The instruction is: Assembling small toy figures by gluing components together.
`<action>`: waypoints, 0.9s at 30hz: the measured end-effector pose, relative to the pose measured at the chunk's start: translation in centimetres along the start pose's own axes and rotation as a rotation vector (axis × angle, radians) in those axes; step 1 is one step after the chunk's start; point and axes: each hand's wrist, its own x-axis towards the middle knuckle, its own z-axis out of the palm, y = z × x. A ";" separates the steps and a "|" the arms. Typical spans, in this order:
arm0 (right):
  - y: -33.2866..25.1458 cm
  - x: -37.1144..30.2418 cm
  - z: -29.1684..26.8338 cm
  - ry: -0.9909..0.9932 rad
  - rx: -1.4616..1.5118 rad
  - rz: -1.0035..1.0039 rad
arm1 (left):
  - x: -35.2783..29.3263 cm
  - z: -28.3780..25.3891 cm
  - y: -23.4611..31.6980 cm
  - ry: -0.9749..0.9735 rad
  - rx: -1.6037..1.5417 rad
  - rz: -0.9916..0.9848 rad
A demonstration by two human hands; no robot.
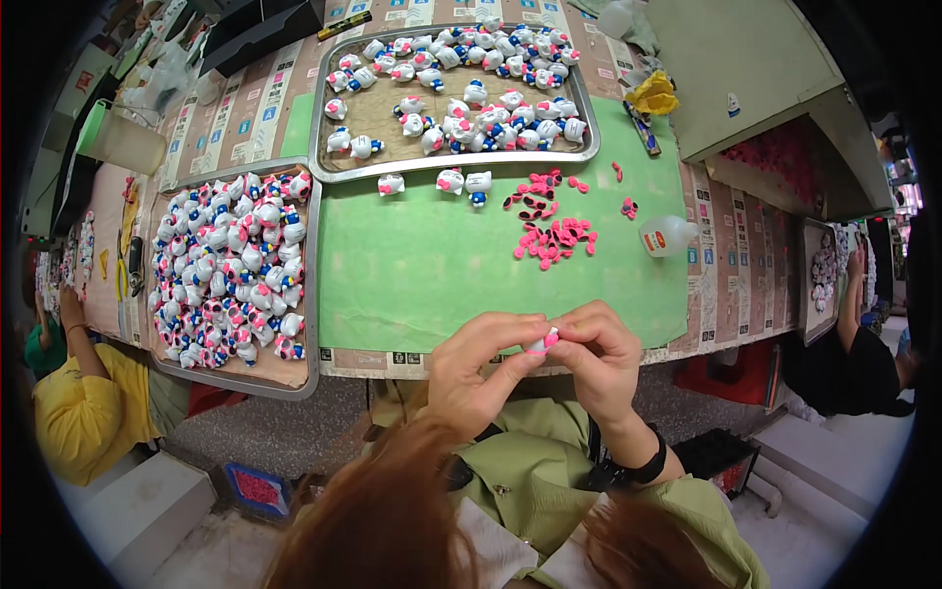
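Close to the table's front edge, my left hand [481,368] and my right hand [603,365] meet, thumbs and fingertips closed around a small white and pink figurine [539,346]. Fingers cover most of it, so its details cannot be made out. Beyond my hands, small pink pieces [554,240], some showing dark hollow sides, lie in loose clusters on the green mat [412,265]. A few white figurines with pink and blue parts, one of them a white figurine [391,184], rest along the mat's far side.
A metal tray [451,169] holding many such figurines stands at the back. Another full tray [313,294] sits at the left. To the right are a small squeeze bottle [667,236], a yellow crumpled thing [654,93] and a metal cabinet [746,59]. Other people work at both sides.
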 end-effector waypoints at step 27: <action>0.9 0.3 1.8 0.048 -0.574 -0.485 | 0.4 0.6 -0.1 0.056 0.034 0.148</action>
